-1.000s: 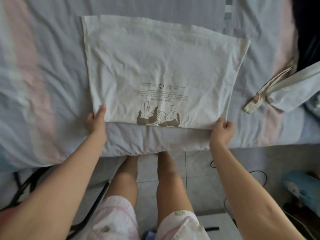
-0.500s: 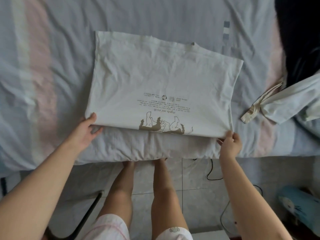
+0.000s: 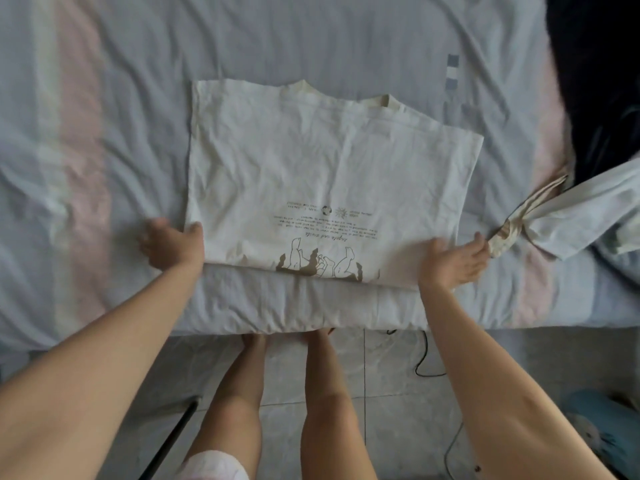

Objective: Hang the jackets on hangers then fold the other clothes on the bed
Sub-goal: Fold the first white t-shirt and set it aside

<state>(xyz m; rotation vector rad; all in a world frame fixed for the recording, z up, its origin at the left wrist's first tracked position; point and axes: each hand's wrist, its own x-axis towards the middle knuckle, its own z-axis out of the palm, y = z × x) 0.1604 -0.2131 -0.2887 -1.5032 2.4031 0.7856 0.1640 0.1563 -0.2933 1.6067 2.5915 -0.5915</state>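
A white T-shirt (image 3: pixel 325 174) with a brown print lies folded into a rectangle near the bed's front edge, collar at the far side. My left hand (image 3: pixel 171 244) is at its near-left corner, thumb on the shirt's edge and blurred fingers spread on the sheet beside it. At the near-right corner my right hand (image 3: pixel 453 259) is open with the palm showing and straight fingers; it covers that corner, and motion blur hides any contact.
The bed sheet (image 3: pixel 104 140) is pale blue with pink stripes. A light, crumpled garment (image 3: pixel 571 213) lies at the right, just past my right hand, and a dark garment (image 3: pixel 595 81) sits at the far right. Below are tiled floor, a black cable (image 3: pixel 424 362) and my legs.
The view has shifted so the shirt sits lower and its collar shows. My right hand has let go of the near-right corner and opened. My left hand's thumb now lies on the shirt's edge.
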